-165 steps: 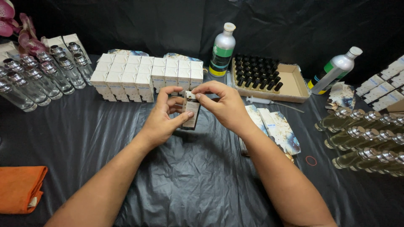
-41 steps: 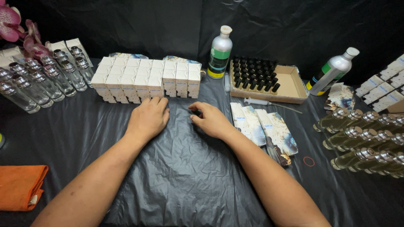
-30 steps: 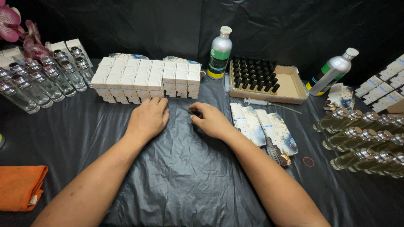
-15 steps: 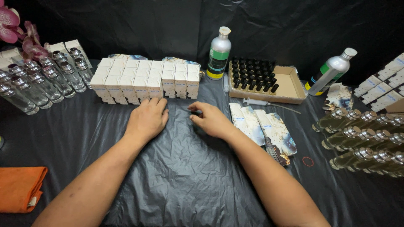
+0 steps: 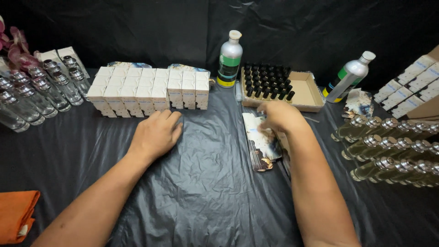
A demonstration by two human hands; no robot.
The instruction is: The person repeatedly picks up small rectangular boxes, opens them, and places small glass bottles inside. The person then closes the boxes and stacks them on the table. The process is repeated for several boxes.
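Note:
My left hand lies palm down on the black plastic sheet, just in front of a block of small white boxes. It holds nothing. My right hand is blurred and hovers over the top end of a stack of flat printed cartons, close to the front edge of a cardboard tray of black-capped vials. Its fingers curl downward, and I cannot make out whether they grip anything.
Clear glass bottles with silver caps lie in rows at the left and right. Two silver bottles with green labels stand at the back. More white boxes sit far right, an orange cloth lower left.
My right hand has moved from the middle of the sheet to the right, over the flat cartons. My left hand has stayed put. Several seconds ago both hands were working on a small box together.

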